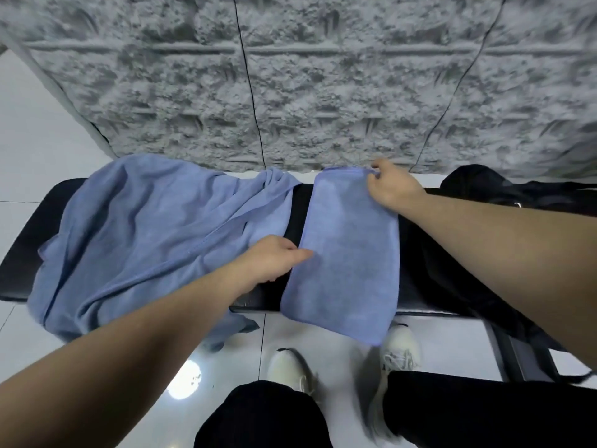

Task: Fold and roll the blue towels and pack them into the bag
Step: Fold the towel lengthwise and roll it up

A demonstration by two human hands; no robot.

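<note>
White sneakers (292, 367) and black trouser legs (452, 412) stand nearest, on a pale tiled floor (32, 124) in front of a black padded bench (433, 286). Across the bench, hanging a little over its near edge, lies the folded blue towel (345, 253), a soft, matte microfibre strip with stitched edges and rounded corners, laid lengthwise away from the person. The left hand (274, 258) rests at its left edge, fingers loosely curled and touching the cloth; whether it pinches the edge or only presses it flat I cannot tell. It seems placed there to pin the strip while the far end is squared. Left of it a larger blue towel (135, 240) sprawls unfolded and creased, draping over the bench front. Farther on, the right hand (392, 185) pinches the folded towel's far right corner between thumb and fingers, probably to straighten the edge before rolling. At the bench's right end sits the black bag (504, 189), just beside the towel. Behind runs a grey textured wall panel (323, 92).
</note>
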